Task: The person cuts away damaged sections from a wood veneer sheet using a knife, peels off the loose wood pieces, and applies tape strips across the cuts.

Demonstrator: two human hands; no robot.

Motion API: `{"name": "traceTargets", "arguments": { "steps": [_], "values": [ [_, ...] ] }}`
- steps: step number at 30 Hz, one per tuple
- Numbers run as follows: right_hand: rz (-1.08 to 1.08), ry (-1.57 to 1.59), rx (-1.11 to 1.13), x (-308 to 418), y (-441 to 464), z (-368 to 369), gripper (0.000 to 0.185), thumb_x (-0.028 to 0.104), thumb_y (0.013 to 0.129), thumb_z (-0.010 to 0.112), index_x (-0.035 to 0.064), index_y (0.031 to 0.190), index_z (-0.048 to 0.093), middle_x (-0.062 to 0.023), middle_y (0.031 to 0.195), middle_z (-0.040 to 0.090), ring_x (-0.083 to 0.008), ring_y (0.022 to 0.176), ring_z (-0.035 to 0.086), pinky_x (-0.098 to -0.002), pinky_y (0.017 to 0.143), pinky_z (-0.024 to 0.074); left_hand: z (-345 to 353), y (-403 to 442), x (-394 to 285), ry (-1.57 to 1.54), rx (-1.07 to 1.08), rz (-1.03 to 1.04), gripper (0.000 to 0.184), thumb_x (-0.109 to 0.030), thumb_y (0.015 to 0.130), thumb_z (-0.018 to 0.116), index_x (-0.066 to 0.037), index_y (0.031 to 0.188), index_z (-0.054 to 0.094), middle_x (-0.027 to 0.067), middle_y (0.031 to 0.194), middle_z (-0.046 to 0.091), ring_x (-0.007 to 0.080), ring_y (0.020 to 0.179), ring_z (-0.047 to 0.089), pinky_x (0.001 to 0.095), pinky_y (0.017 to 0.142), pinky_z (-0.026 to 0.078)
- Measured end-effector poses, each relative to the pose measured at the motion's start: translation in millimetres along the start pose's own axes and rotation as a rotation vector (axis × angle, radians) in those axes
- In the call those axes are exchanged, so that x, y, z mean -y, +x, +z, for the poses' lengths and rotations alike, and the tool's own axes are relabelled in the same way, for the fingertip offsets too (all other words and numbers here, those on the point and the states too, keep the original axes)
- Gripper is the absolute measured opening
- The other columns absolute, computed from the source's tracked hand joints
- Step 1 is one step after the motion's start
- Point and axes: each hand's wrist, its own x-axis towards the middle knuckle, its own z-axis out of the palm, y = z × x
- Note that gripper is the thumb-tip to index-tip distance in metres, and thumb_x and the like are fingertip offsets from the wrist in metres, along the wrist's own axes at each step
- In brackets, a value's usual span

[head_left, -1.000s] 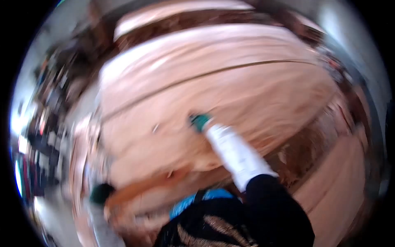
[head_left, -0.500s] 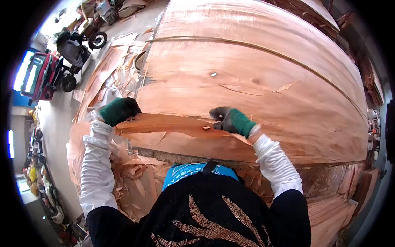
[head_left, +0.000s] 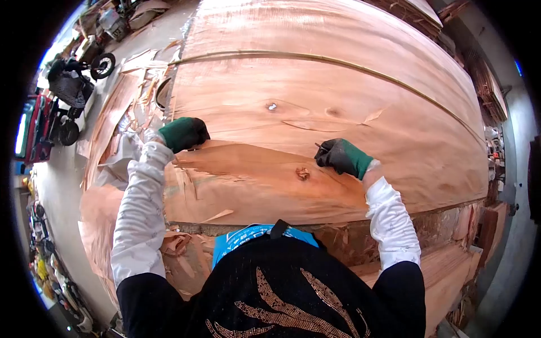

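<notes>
My left hand (head_left: 186, 134), in a green glove with dark fingers, is closed on the upper left edge of a reddish-brown piece of wood veneer (head_left: 248, 163). The piece lies over a large pale veneer sheet (head_left: 236, 79), and a knot (head_left: 302, 173) shows in it. My right hand (head_left: 342, 158), gloved alike, is closed at the piece's upper right edge. Something thin and dark juts from its fingertips; whether it is a tool or part of the glove is unclear.
A long thin strip (head_left: 315, 55) crosses the big sheet. Torn veneer scraps (head_left: 121, 107) lie along its left side. A motorbike (head_left: 73, 84) and a red vehicle (head_left: 35, 129) stand on the floor at left. Stacked wood (head_left: 482, 79) is at the right.
The veneer piece was a narrow, raised strip and now lies broader and flatter. Both hands have shifted right and my left hand slightly up; my right hand's fingers have closed.
</notes>
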Motion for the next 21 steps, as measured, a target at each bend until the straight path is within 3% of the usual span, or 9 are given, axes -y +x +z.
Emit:
{"name": "traceTargets", "arguments": {
  "steps": [3, 4, 5, 7, 9, 12, 15, 19, 21],
  "values": [
    [-0.098, -0.172, 0.082, -28.9, 30.8, 2.8, 0.027, 0.007, 0.065, 0.077, 0.0093, 0.091, 0.069, -0.0101, 0.087, 0.067, -0.0233, 0.074, 0.065, -0.0344, 0.063, 0.0526, 2.2, 30.1, 3.6, 0.145, 0.064, -0.063, 0.014, -0.014, 0.083, 0.061, -0.003, 0.090, 0.066, 0.0137, 0.082, 0.066, 0.0243, 0.077, 0.067, 0.0340, 0.069, 0.053],
    [-0.493, -0.558, 0.104, -52.6, 49.6, 5.1, 0.034, 0.007, 0.060, 0.079, 0.0117, 0.092, 0.069, -0.0087, 0.089, 0.066, -0.0248, 0.080, 0.065, -0.0352, 0.067, 0.0533, 6.1, 42.9, 10.5, 0.203, 0.087, -0.071, 0.014, -0.015, 0.083, 0.062, -0.003, 0.089, 0.067, 0.0143, 0.082, 0.066, 0.0264, 0.076, 0.067, 0.0353, 0.068, 0.053],
    [-0.906, -0.927, -0.048, -76.3, 68.3, 7.5, 0.042, 0.006, 0.055, 0.081, 0.0141, 0.094, 0.069, -0.0074, 0.092, 0.066, -0.0263, 0.087, 0.064, -0.0360, 0.071, 0.0539, 24.3, 64.5, 70.4, 0.301, -0.109, 0.361, 0.013, -0.015, 0.080, 0.062, -0.005, 0.086, 0.068, 0.0163, 0.081, 0.066, 0.0339, 0.076, 0.066, 0.0406, 0.067, 0.052],
    [-0.289, -0.408, 0.098, -44.3, 60.1, 2.8, 0.043, 0.007, 0.054, 0.082, 0.0150, 0.094, 0.070, -0.0066, 0.093, 0.066, -0.0268, 0.086, 0.064, -0.0359, 0.072, 0.0539, 26.3, 66.1, 69.0, 0.389, -0.146, 0.229, 0.012, -0.015, 0.079, 0.062, -0.005, 0.084, 0.067, 0.0170, 0.081, 0.066, 0.0364, 0.077, 0.065, 0.0426, 0.067, 0.052],
    [-0.044, -0.158, 0.176, -48.4, 60.9, -3.5, 0.037, 0.009, 0.063, 0.079, 0.0117, 0.099, 0.070, -0.0062, 0.089, 0.067, -0.0238, 0.076, 0.064, -0.0346, 0.065, 0.0538, 21.6, 64.4, 61.8, 0.483, -0.120, 0.103, 0.011, -0.015, 0.079, 0.062, -0.005, 0.082, 0.066, 0.0180, 0.081, 0.066, 0.0379, 0.078, 0.065, 0.0445, 0.067, 0.052],
    [0.232, 0.101, 0.178, -54.7, 53.0, -15.2, 0.031, 0.012, 0.075, 0.073, 0.0060, 0.105, 0.069, -0.0061, 0.084, 0.068, -0.0186, 0.063, 0.062, -0.0323, 0.054, 0.0524, 23.9, 62.1, 76.8, 0.394, -0.167, 0.109, 0.011, -0.014, 0.078, 0.062, -0.005, 0.082, 0.067, 0.0202, 0.087, 0.067, 0.0405, 0.086, 0.064, 0.0473, 0.073, 0.052],
    [0.207, 0.159, 0.184, -73.5, 37.4, -23.4, 0.029, 0.015, 0.081, 0.065, 0.0010, 0.107, 0.068, -0.0069, 0.081, 0.067, -0.0149, 0.054, 0.059, -0.0298, 0.049, 0.0500, 26.3, 62.4, 84.5, 0.415, -0.135, 0.107, 0.012, -0.015, 0.078, 0.062, -0.005, 0.083, 0.067, 0.0199, 0.087, 0.067, 0.0402, 0.085, 0.064, 0.0467, 0.073, 0.052],
    [0.219, 0.147, 0.082, -98.5, 17.6, -19.0, 0.030, 0.015, 0.080, 0.067, 0.0006, 0.107, 0.067, -0.0090, 0.080, 0.067, -0.0151, 0.056, 0.061, -0.0299, 0.050, 0.0501, 27.5, 56.7, 74.2, 0.335, -0.115, -0.037, 0.012, -0.016, 0.078, 0.064, -0.006, 0.083, 0.068, 0.0155, 0.086, 0.065, 0.0368, 0.081, 0.064, 0.0444, 0.071, 0.052],
    [0.218, 0.146, 0.015, -114.5, 10.6, -12.6, 0.029, 0.014, 0.080, 0.066, -0.0001, 0.105, 0.067, -0.0104, 0.079, 0.066, -0.0152, 0.055, 0.062, -0.0299, 0.049, 0.0499, 33.2, 60.5, 91.1, 0.392, -0.111, 0.011, 0.012, -0.016, 0.079, 0.063, -0.006, 0.083, 0.068, 0.0157, 0.086, 0.065, 0.0367, 0.081, 0.064, 0.0446, 0.070, 0.053]
  ]
}}
